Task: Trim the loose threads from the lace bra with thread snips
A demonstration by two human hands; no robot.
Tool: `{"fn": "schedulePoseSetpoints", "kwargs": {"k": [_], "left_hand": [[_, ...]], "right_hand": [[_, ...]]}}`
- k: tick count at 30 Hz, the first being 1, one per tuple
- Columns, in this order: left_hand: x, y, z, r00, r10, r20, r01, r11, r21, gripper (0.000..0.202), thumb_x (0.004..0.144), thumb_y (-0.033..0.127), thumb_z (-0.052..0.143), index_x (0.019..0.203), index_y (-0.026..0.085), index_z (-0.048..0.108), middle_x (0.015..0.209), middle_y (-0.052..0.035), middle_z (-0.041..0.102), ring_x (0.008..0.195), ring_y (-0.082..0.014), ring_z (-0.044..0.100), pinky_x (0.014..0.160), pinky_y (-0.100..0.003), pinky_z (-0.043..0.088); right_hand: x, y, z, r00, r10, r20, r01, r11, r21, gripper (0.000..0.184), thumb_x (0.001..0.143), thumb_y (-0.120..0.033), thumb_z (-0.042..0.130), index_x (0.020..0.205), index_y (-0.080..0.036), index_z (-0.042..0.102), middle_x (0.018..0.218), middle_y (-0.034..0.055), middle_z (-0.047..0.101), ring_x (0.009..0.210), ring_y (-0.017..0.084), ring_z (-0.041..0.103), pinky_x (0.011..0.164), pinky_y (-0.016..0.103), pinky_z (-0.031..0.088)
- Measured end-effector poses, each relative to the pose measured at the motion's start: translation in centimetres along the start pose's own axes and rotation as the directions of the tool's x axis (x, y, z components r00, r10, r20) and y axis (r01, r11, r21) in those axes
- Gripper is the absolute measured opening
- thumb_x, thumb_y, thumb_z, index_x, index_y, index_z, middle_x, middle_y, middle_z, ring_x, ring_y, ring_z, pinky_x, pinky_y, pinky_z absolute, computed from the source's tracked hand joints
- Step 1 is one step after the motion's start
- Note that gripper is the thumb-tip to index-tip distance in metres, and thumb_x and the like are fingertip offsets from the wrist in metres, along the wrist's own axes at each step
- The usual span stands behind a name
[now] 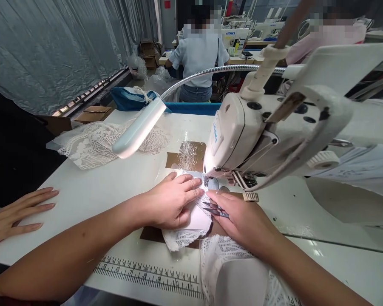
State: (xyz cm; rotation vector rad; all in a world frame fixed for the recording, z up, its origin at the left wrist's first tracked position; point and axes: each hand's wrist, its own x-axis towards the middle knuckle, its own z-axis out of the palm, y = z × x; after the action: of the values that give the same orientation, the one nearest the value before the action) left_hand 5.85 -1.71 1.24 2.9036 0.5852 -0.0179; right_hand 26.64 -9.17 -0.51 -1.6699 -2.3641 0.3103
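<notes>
My left hand (175,202) lies over a white lace piece (178,239) with a smooth white panel (197,219), its fingers stretched toward the needle area of the sewing machine (229,131). In my right hand (242,216) is a pair of thread snips (217,210), blades pointing left over the lace. The right fingertips touch the lace edge close to my left fingers. My hands hide part of the piece, and the needle tip is hard to make out. A second lace piece with a smooth white cup (242,280) lies at the front edge, below my right forearm.
Another person's hand (22,212) rests on the table's left side. A lamp (140,129) on a bent metal neck hangs over the table. Behind it lies more lace (92,142). A printed ruler (146,276) runs along the front. A seated person (197,59) works beyond.
</notes>
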Motion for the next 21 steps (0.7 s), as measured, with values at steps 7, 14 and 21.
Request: {"fn": "schedulePoseSetpoints", "kwargs": {"k": [7, 14, 21], "left_hand": [[0.2, 0.8, 0.3, 0.997, 0.060, -0.049, -0.055, 0.995, 0.084, 0.036, 0.084, 0.017, 0.042, 0.114, 0.009, 0.058, 0.129, -0.0159, 0.051, 0.113, -0.0298, 0.046, 0.097, -0.045, 0.034], [0.5, 1.0, 1.2, 0.994, 0.057, -0.096, -0.058, 0.998, -0.007, 0.046, 0.089, 0.043, 0.042, 0.117, 0.009, 0.056, 0.126, -0.0151, 0.053, 0.105, -0.0280, 0.050, 0.094, -0.043, 0.036], [0.2, 0.7, 1.2, 0.992, 0.063, -0.110, -0.064, 0.998, -0.003, 0.051, 0.088, 0.041, 0.042, 0.127, 0.010, 0.050, 0.130, -0.0150, 0.052, 0.111, -0.0292, 0.049, 0.098, -0.046, 0.032]], "right_hand": [[0.1, 0.0, 0.2, 0.999, -0.031, 0.021, 0.033, 0.995, -0.090, 0.033, 0.079, -0.017, 0.041, 0.102, -0.021, 0.063, 0.099, 0.0070, 0.068, 0.088, 0.024, 0.064, 0.070, 0.033, 0.050], [-0.2, 0.2, 0.6, 0.999, -0.045, 0.019, 0.047, 0.994, -0.095, 0.043, 0.078, -0.017, 0.041, 0.118, -0.018, 0.059, 0.114, 0.0088, 0.065, 0.094, 0.025, 0.063, 0.079, 0.037, 0.052], [0.0, -0.2, 0.6, 0.999, -0.041, 0.004, 0.041, 0.988, -0.150, 0.047, 0.077, -0.012, 0.038, 0.119, -0.016, 0.059, 0.116, 0.0074, 0.065, 0.095, 0.025, 0.064, 0.077, 0.037, 0.054]]}}
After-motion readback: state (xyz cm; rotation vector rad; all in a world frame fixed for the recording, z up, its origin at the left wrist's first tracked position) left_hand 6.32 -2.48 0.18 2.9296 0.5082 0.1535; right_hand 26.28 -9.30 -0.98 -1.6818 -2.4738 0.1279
